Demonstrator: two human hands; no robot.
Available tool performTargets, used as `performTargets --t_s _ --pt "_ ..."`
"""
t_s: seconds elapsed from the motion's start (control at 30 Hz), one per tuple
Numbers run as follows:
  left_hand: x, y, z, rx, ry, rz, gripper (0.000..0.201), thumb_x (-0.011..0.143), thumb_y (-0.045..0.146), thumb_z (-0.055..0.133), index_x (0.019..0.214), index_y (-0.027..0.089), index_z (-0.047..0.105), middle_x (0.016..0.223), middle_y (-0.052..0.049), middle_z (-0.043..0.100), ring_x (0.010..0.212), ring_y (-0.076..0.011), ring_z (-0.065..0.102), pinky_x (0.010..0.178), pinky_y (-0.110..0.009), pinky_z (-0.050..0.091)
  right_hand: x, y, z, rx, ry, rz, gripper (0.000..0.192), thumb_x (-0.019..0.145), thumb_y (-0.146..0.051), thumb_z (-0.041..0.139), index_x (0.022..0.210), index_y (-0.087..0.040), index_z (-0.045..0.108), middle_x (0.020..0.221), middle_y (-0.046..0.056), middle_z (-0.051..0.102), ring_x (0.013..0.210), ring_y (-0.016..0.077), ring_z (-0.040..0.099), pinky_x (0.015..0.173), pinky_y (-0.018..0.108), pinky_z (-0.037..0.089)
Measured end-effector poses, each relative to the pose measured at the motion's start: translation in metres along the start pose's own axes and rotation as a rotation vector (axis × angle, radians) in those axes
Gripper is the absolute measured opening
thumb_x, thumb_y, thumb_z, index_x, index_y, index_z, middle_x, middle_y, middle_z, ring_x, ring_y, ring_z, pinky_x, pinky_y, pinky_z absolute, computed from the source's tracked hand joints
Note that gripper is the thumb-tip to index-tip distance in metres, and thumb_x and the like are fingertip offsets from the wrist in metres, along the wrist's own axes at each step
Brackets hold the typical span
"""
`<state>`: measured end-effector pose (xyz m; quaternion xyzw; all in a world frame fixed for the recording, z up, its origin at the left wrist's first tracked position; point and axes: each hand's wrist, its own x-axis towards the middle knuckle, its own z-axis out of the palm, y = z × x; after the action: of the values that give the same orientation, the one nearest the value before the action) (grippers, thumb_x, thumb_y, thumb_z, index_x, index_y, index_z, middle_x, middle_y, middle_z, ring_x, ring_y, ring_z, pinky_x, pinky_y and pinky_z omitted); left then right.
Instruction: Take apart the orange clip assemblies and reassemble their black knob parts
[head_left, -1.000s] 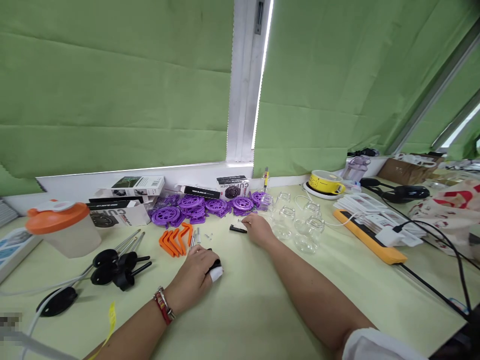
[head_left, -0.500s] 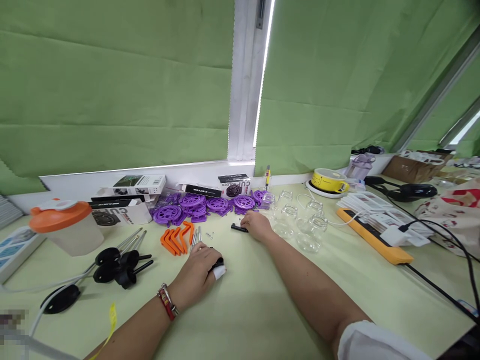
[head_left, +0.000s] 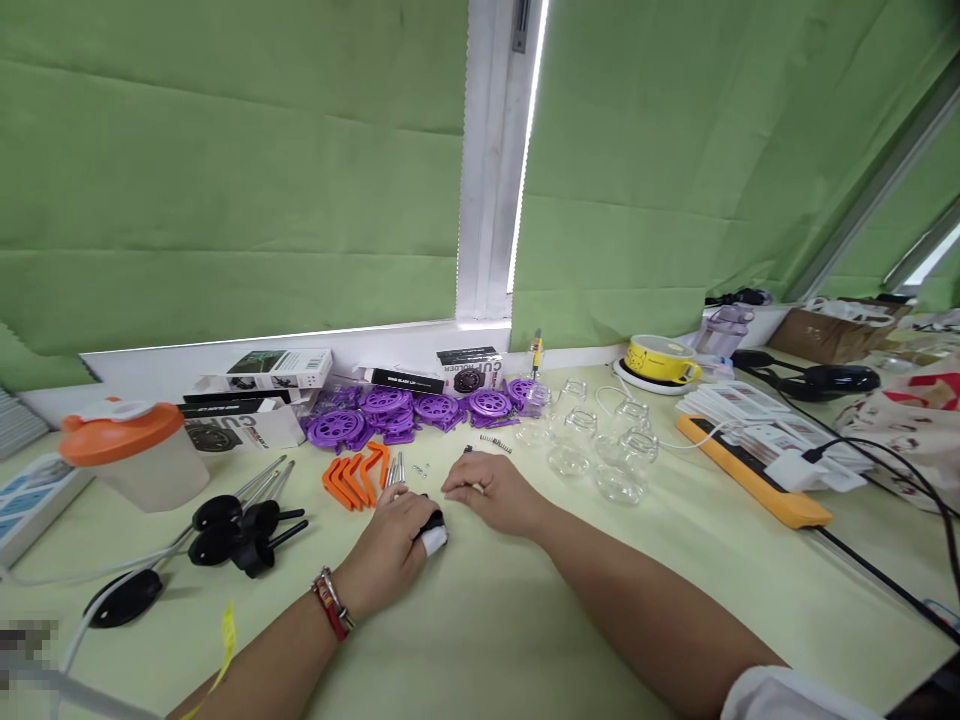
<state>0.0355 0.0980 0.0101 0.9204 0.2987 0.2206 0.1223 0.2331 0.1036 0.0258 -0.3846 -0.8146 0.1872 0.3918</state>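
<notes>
While empty glass jars (head_left: 592,445) stand near, left hand (head_left: 394,545) grips black-white part (head_left: 433,533).

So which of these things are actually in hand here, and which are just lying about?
In hand:
left hand on a black and white part
right hand closed, contents hidden
metal pins, spring close by

Lying about:
glass jars
purple wheels
orange clips
orange-lidded tub
boxes
yellow bowl
</notes>
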Motion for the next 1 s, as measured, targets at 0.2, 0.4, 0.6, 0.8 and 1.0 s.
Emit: performTargets --t_s 0.2,0.4,0.6,0.8,1.0 --pt "-0.002 -0.002 0.002 0.024 0.006 0.005 0.01 0.086 0.02 0.039 0.084 0.02 0.05 0.071 0.0 0.053 0.067 -0.016 0.045 0.082 -0.039 0.034 -0.004 -0.015 0.013 0.068 -0.041 -0.002 0.014 0.081 -0.022 0.057 0.085 -0.022 0.071 0.081 0.002 0.067 0.081 0.0133 0.059 0.078 0.025 0.045" --pt "-0.001 -0.002 0.003 0.021 0.011 0.011 0.009 0.084 0.016 0.04 0.082 0.02 0.048 0.069 0.001 0.051 0.065 -0.0152 0.043 0.081 -0.038 0.034 -0.004 -0.007 0.012 0.116 -0.06 0.043 0.014 0.08 -0.023 0.059 0.086 -0.026 0.072 0.081 0.001 0.067 0.08 0.0129 0.06 0.077 0.024 0.046" --pt "0.0 -0.001 0.002 0.005 0.002 -0.001 0.011 0.086 0.018 0.039 0.082 0.02 0.05 0.069 0.001 0.051 0.066 -0.0153 0.044 0.081 -0.037 0.035 -0.005 -0.008 0.013 0.167 -0.075 0.049 0.014 0.079 -0.024 0.061 0.087 -0.025 0.072 0.082 0.002 0.067 0.08 0.0131 0.061 0.075 0.024 0.047" --pt "-0.001 0.001 0.0 0.005 -0.005 -0.008 0.014 0.087 0.022 0.039 0.081 0.02 0.052 0.072 0.0 0.054 0.067 -0.0154 0.046 0.084 -0.039 0.034 0.001 0.011 -0.001 -0.027 -0.033 0.144 0.019 0.083 -0.022 0.054 0.093 -0.021 0.07 0.092 0.004 0.068 0.086 0.0135 0.061 0.08 0.024 0.045" --pt "0.0 0.003 -0.002 -0.005 -0.004 -0.014 0.015 0.087 0.022 0.04 0.082 0.021 0.054 0.073 -0.001 0.056 0.068 -0.016 0.047 0.085 -0.039 0.034 0.006 0.063 -0.024 -0.617 0.081 0.586 0.027 0.084 -0.014 0.046 0.105 -0.019 0.063 0.106 0.008 0.064 0.099 0.0201 0.056 0.08 0.028 0.04"
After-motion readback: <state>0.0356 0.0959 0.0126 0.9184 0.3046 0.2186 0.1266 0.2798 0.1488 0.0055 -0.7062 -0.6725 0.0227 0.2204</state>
